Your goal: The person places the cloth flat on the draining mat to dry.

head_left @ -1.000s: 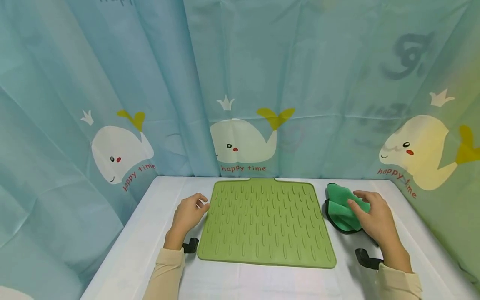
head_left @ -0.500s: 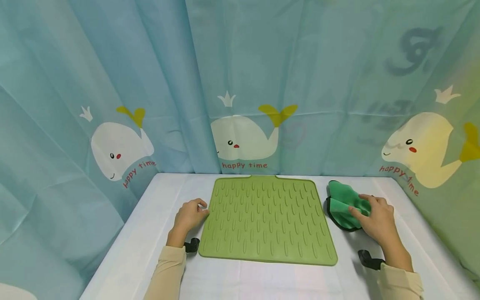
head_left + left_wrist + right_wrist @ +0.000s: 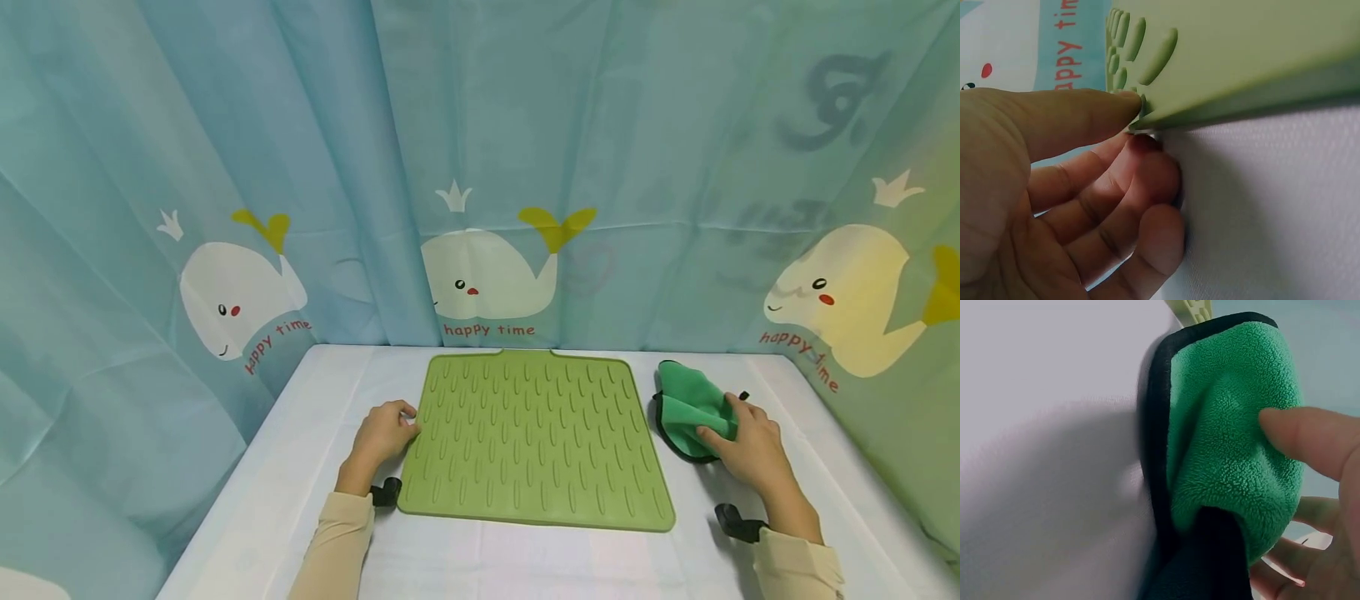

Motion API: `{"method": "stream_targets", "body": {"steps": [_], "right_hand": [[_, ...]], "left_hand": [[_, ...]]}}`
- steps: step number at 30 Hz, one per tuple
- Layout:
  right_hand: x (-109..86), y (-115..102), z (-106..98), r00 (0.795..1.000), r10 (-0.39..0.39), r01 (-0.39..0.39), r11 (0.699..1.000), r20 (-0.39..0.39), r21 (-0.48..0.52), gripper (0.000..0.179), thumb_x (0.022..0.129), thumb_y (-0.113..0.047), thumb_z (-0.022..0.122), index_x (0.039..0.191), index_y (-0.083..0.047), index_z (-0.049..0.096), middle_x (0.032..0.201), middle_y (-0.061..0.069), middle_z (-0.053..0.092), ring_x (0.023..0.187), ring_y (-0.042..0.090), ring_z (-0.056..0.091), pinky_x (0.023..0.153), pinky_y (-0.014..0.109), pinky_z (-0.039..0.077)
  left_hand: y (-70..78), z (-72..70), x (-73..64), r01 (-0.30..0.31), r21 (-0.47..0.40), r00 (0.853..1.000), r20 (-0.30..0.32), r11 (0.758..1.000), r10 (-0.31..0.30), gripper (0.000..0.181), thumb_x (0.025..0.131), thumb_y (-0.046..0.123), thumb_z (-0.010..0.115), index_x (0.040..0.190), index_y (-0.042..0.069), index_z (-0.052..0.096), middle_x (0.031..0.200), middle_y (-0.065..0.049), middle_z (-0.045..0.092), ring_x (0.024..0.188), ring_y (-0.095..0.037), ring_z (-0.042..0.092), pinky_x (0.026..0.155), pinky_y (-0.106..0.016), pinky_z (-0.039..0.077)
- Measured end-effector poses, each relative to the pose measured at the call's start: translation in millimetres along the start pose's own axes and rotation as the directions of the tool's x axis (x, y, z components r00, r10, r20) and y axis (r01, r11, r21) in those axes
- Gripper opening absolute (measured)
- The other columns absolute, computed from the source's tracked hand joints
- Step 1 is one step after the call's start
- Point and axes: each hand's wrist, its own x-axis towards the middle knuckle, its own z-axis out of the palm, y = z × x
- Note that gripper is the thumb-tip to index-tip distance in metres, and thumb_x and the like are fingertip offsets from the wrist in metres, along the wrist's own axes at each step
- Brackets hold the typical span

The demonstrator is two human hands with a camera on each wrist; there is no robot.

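A green ridged silicone mat point(image 3: 536, 442) lies flat in the middle of the table. At its left edge my left hand point(image 3: 383, 431) pinches the rim; in the left wrist view the thumb point(image 3: 1088, 117) lies over the mat's edge and curled fingers point(image 3: 1154, 175) sit at and below it. Right of the mat is a crumpled green towelling cloth point(image 3: 686, 400) with black edging. My right hand point(image 3: 750, 442) grips the cloth's right side. The right wrist view has the thumb point(image 3: 1304, 434) pressing the cloth point(image 3: 1229, 450), the other fingers partly hidden behind it.
A white cloth covers the table point(image 3: 480, 567). A blue-green curtain point(image 3: 637, 167) with printed whales hangs behind and along both sides, close to the table's edges. Black camera mounts point(image 3: 738, 523) stick out from both wrists.
My right hand has come down onto the cloth and its fingers have drawn in on it, bunching it. My left hand has moved slightly down along the mat's left edge.
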Motion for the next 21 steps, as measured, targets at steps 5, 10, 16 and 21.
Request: {"method": "stream_targets", "body": {"steps": [5, 10, 16, 21], "right_hand": [[0.4, 2.8, 2.6, 1.0, -0.017, 0.017, 1.0, -0.017, -0.015, 0.079, 0.101, -0.031, 0.062, 0.152, 0.015, 0.023, 0.141, 0.048, 0.031, 0.125, 0.068, 0.028, 0.096, 0.077, 0.034], [0.7, 4.4, 4.5, 0.999, -0.027, 0.027, 1.0, -0.034, -0.015, 0.076, 0.099, -0.026, 0.065, 0.151, 0.014, 0.027, 0.138, 0.047, 0.033, 0.121, 0.064, 0.032, 0.092, 0.075, 0.036], [1.0, 4.5, 5.3, 0.998, -0.032, 0.031, 0.999, -0.053, -0.016, 0.072, 0.097, -0.021, 0.066, 0.149, 0.014, 0.031, 0.133, 0.045, 0.035, 0.116, 0.061, 0.034, 0.089, 0.072, 0.038], [1.1, 1.7, 6.0, 0.997, -0.036, 0.035, 0.999, -0.064, -0.019, 0.06, 0.096, -0.019, 0.067, 0.142, 0.014, 0.043, 0.12, 0.041, 0.044, 0.106, 0.055, 0.041, 0.081, 0.063, 0.041]], "left_hand": [[0.1, -0.7, -1.6, 0.0, 0.001, 1.0, -0.001, 1.0, 0.0, 0.028, 0.091, 0.015, 0.075, 0.116, 0.003, 0.072, 0.082, -0.002, 0.07, 0.068, -0.014, 0.059, 0.06, -0.029, 0.046], [2.1, -0.6, -1.5, 0.006, -0.012, 1.0, 0.002, 1.0, -0.006, 0.028, 0.091, 0.014, 0.076, 0.116, 0.003, 0.072, 0.083, -0.003, 0.07, 0.069, -0.015, 0.06, 0.062, -0.03, 0.047], [4.3, -1.1, -0.1, 0.007, -0.048, 1.0, 0.014, 0.999, -0.007, 0.029, 0.092, 0.013, 0.075, 0.118, 0.001, 0.071, 0.08, -0.003, 0.07, 0.065, -0.014, 0.059, 0.059, -0.029, 0.045], [4.0, -1.8, -0.8, 0.018, -0.048, 1.0, 0.02, 0.999, -0.017, 0.029, 0.093, 0.012, 0.073, 0.119, 0.001, 0.071, 0.079, -0.003, 0.07, 0.064, -0.014, 0.059, 0.059, -0.029, 0.045]]}}
